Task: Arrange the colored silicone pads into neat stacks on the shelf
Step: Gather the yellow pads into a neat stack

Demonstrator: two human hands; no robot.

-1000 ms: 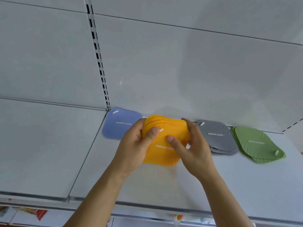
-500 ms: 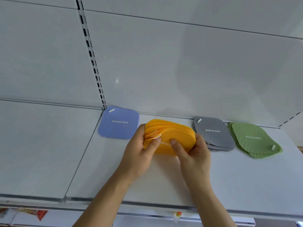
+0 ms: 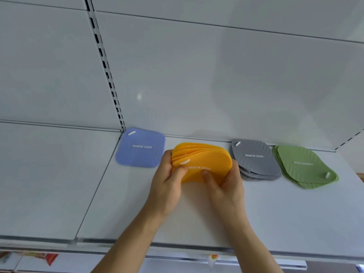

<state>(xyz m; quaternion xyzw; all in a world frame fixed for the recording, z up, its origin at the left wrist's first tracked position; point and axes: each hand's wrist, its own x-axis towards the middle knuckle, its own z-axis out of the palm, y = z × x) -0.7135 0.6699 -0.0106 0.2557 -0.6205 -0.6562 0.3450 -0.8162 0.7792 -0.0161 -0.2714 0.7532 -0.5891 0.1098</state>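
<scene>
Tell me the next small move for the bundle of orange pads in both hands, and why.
Probably square them up, then lower them into the gap. The left hand and right hand grip the fanned orange silicone pads above the white shelf, between the blue silicone pad and the grey silicone stack; their edges are splayed.

two hands (image 3: 167, 186), four pad stacks (image 3: 202, 162), one shelf (image 3: 295, 213)

White shelf (image 3: 275, 213): blue pad (image 3: 140, 147), gray pad stack (image 3: 256, 160), green pad stack (image 3: 304, 166) along back.
</scene>
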